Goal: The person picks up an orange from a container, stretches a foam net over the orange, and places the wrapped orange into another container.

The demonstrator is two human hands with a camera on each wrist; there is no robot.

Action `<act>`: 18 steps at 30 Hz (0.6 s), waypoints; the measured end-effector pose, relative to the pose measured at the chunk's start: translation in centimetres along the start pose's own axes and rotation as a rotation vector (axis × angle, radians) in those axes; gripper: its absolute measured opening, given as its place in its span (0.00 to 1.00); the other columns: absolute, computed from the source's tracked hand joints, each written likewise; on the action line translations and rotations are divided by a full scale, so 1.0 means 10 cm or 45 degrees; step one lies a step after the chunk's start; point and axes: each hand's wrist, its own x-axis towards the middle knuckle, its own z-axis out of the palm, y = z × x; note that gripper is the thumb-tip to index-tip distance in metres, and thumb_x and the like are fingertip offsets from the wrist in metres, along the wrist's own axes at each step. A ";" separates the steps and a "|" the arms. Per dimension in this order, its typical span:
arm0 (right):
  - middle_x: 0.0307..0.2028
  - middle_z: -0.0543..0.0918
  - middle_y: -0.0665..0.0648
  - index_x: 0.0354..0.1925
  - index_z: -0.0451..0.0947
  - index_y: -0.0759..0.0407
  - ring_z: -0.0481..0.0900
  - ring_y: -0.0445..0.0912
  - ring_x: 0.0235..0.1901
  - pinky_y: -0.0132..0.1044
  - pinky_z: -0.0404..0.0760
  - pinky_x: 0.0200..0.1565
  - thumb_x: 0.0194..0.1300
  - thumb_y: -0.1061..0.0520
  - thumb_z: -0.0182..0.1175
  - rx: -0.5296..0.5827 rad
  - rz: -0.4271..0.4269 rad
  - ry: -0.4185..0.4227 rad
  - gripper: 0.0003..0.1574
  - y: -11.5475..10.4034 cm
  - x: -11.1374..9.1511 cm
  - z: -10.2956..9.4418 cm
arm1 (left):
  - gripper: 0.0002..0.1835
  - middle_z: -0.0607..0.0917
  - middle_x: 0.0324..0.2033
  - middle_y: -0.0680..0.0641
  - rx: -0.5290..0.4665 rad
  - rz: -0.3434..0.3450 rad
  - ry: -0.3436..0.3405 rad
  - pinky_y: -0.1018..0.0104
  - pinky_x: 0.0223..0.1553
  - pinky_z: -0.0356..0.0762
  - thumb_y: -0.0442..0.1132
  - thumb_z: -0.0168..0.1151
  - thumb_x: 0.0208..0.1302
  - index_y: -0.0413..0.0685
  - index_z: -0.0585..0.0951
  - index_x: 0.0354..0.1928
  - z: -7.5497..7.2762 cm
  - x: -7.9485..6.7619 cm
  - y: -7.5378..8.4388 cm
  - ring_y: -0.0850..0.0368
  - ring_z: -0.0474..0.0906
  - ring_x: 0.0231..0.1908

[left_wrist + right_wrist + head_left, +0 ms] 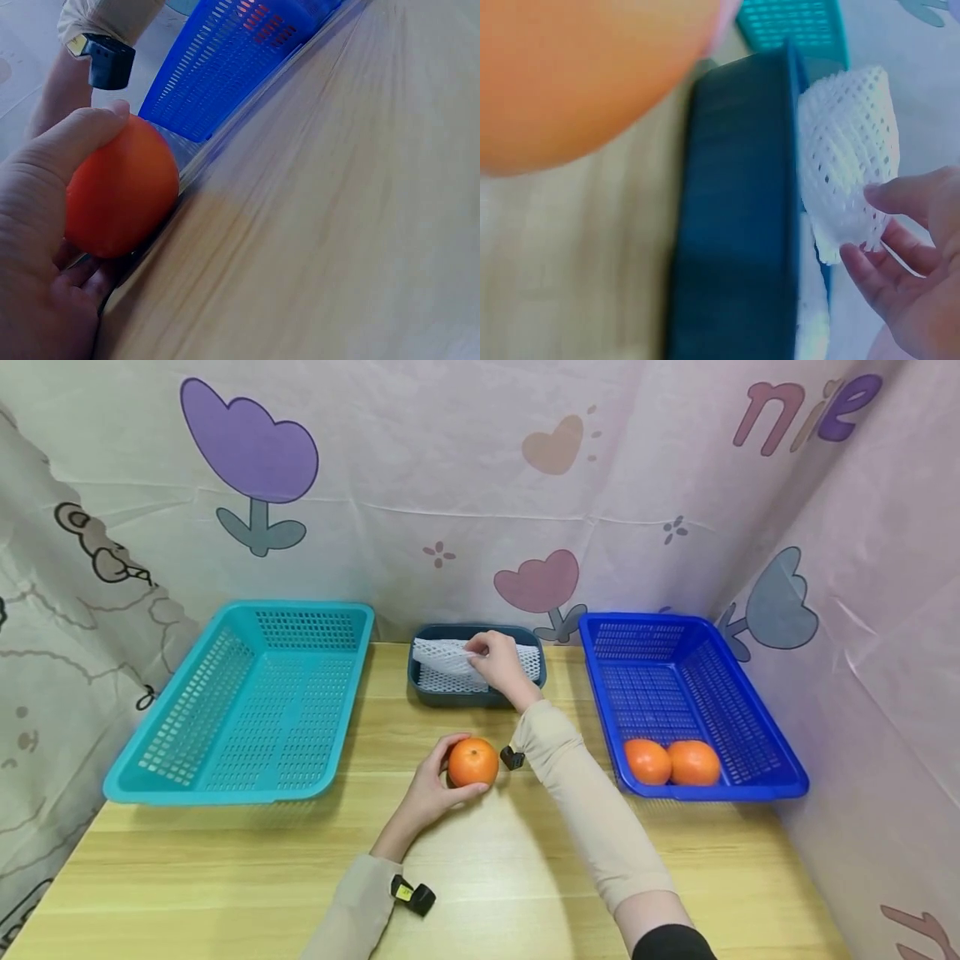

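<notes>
On the wooden tabletop, my left hand [431, 792] grips an orange [473, 763], with the thumb on its near side and the fingers round its far side. Farther back, my right hand [501, 665] pinches one end of a white foam net sleeve [441, 655] between thumb and fingertips. This sleeve hangs at the top of a dark blue-green box [453, 699], where more white foam netting lies inside. In the right wrist view the pinched sleeve [847, 150] is lifted above the box rim, and its mesh shows clearly.
A turquoise basket [348, 710] stands to the left of the box. The blue basket [757, 718] on the right holds two oranges [693, 763] at its near edge. A patterned curtain [420, 460] hangs behind and at both sides.
</notes>
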 end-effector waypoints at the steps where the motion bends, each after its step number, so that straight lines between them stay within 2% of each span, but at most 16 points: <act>1: 0.42 0.83 0.57 0.46 0.84 0.60 0.77 0.49 0.43 0.40 0.79 0.46 0.68 0.63 0.63 0.005 0.000 0.013 0.09 -0.02 0.00 -0.02 | 0.40 0.78 0.58 0.40 0.000 -0.002 -0.002 0.53 0.59 0.75 0.33 0.78 0.50 0.35 0.70 0.65 0.00 0.00 0.00 0.47 0.76 0.56; 6: 0.40 0.84 0.57 0.45 0.84 0.60 0.78 0.49 0.41 0.41 0.80 0.44 0.68 0.61 0.63 0.034 0.009 0.089 0.08 -0.11 -0.02 -0.13 | 0.40 0.78 0.58 0.41 -0.010 -0.022 0.002 0.50 0.59 0.74 0.32 0.78 0.50 0.35 0.70 0.65 -0.01 -0.01 -0.01 0.48 0.76 0.56; 9: 0.39 0.84 0.56 0.44 0.85 0.59 0.79 0.48 0.40 0.41 0.81 0.44 0.67 0.61 0.64 0.117 0.041 0.153 0.08 -0.18 -0.08 -0.21 | 0.40 0.78 0.59 0.40 -0.019 -0.018 0.005 0.48 0.59 0.74 0.32 0.79 0.49 0.36 0.70 0.65 -0.01 -0.02 0.00 0.47 0.76 0.56; 14: 0.36 0.85 0.56 0.42 0.86 0.60 0.81 0.48 0.37 0.40 0.81 0.43 0.63 0.62 0.67 0.394 0.098 0.261 0.08 -0.35 -0.26 -0.39 | 0.40 0.78 0.58 0.40 0.001 0.003 0.003 0.47 0.58 0.75 0.32 0.79 0.49 0.36 0.70 0.65 0.00 -0.02 0.00 0.46 0.76 0.56; 18: 0.35 0.85 0.59 0.42 0.85 0.66 0.81 0.47 0.35 0.36 0.82 0.41 0.61 0.66 0.68 0.669 0.037 0.292 0.10 -0.46 -0.44 -0.53 | 0.40 0.79 0.57 0.41 0.021 0.001 0.015 0.47 0.58 0.74 0.32 0.79 0.49 0.35 0.71 0.64 0.00 -0.01 -0.01 0.47 0.76 0.55</act>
